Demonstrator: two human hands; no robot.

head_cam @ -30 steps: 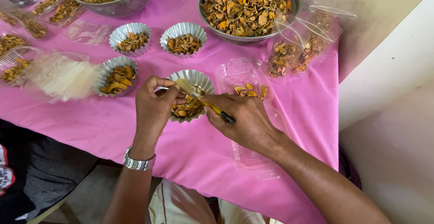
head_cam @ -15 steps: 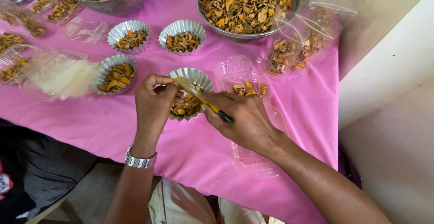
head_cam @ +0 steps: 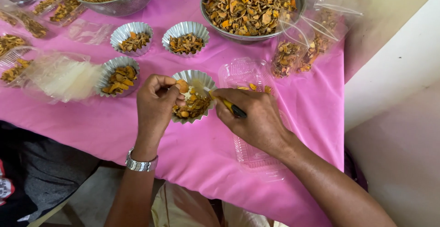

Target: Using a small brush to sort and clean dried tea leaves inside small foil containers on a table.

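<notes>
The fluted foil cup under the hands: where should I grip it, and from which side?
Probably the fluted foil cup is best pinched by the rim on its left edge, coming from the left, where the left hand already steadies it. The right hand and its yellow-handled tool block the right side, and the thin wall would likely crumple if squeezed.

Pink-covered worktop (head_cam: 302, 117) carries two steel bowls (head_cam: 250, 7) of dried orange-brown pieces, three filled fluted foil cups (head_cam: 185, 36) (set apart), and clear plastic bags (head_cam: 302, 48) at right.
</notes>
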